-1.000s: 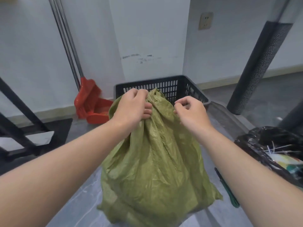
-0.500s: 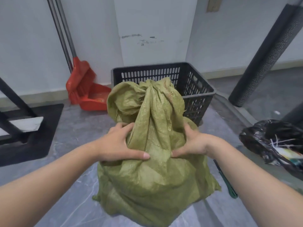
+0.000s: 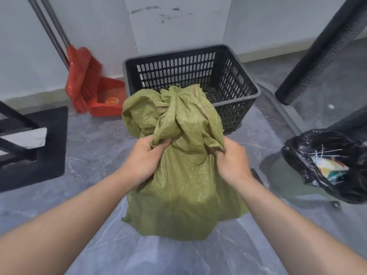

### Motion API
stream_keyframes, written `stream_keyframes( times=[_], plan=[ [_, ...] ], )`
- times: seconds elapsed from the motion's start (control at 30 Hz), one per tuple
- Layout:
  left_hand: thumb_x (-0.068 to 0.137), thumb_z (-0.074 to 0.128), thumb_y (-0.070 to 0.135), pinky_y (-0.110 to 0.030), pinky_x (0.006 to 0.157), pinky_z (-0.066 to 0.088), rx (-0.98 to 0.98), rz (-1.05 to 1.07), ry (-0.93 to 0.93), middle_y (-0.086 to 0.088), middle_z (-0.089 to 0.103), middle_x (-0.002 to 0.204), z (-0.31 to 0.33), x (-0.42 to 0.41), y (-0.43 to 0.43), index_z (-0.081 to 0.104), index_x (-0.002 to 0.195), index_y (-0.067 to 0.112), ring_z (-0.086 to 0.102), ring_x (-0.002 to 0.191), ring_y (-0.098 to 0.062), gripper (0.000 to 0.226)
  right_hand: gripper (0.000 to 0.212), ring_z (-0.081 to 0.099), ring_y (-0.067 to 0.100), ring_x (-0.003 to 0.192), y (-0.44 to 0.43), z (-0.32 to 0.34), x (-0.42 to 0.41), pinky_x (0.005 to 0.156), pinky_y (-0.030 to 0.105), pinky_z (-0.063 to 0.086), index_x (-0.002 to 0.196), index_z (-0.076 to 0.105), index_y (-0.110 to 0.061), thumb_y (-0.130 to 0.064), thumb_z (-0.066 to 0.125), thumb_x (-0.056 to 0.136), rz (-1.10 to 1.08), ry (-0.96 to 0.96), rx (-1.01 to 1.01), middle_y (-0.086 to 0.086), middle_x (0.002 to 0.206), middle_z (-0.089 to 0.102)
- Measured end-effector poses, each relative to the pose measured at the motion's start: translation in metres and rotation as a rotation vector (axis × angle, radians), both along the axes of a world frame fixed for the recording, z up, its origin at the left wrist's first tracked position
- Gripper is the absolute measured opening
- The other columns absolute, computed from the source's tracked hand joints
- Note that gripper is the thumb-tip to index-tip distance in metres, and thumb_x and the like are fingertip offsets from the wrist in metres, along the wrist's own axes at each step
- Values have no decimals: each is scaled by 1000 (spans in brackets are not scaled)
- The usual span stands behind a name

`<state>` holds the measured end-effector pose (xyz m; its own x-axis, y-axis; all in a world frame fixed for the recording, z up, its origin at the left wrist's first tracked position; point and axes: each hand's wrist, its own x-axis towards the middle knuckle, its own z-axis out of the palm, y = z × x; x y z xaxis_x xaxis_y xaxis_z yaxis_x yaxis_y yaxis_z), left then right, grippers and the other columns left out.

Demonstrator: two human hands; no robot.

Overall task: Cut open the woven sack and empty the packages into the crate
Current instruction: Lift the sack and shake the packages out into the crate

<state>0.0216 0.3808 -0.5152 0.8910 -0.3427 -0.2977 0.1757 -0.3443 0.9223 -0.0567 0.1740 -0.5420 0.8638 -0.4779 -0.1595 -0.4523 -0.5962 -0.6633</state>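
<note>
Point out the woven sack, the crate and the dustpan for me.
woven sack (image 3: 184, 175): head view, on the green front panel between the hands.
crate (image 3: 241, 75): head view, on the black slotted right wall.
dustpan (image 3: 108, 91): head view, on the red tray left of the crate.

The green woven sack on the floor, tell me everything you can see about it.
The olive-green woven plastic sack stands upright on the grey marbled floor, just in front of the black slotted plastic crate. Its fabric is crinkled and slightly glossy. The top is bunched into a closed, twisted neck that flops over, with a faint reddish stripe near the edge. The left hand and right hand each grip folds below the neck. No cut or contents show.
</note>
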Motion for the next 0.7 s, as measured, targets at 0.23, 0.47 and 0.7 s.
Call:
stream_keyframes(
  times=[0.23, 0.47, 0.7],
  plan=[
    [102, 63, 34, -20, 69, 57, -60, 142, 160, 9, 80, 87, 80, 37, -12, 77, 97, 21, 76, 78, -3, 19, 18, 65, 26, 93, 4, 97, 31, 81, 42, 55, 108, 67, -26, -17, 57, 95, -133, 44, 82, -4, 95, 73],
    [104, 62, 33, -31, 81, 64, -31, 210, 268, -3, 81, 103, 183, 84, -47, 76, 107, 15, 78, 92, -16, 23, 14, 63, 29, 94, -22, 198, 75, 71, 36, 43, 103, 70, -20, -27, 59, 100, -162, 72, 114, 0, 97, 71],
    [102, 64, 38, -32, 79, 62, 121, 242, 293, -3, 81, 97, 228, 172, -101, 78, 107, 16, 79, 87, -19, 27, 13, 66, 26, 94, -79, 240, 159, 84, 41, 55, 101, 69, -19, -29, 63, 97, -124, 139, 264, 0, 97, 72]
  ],
)
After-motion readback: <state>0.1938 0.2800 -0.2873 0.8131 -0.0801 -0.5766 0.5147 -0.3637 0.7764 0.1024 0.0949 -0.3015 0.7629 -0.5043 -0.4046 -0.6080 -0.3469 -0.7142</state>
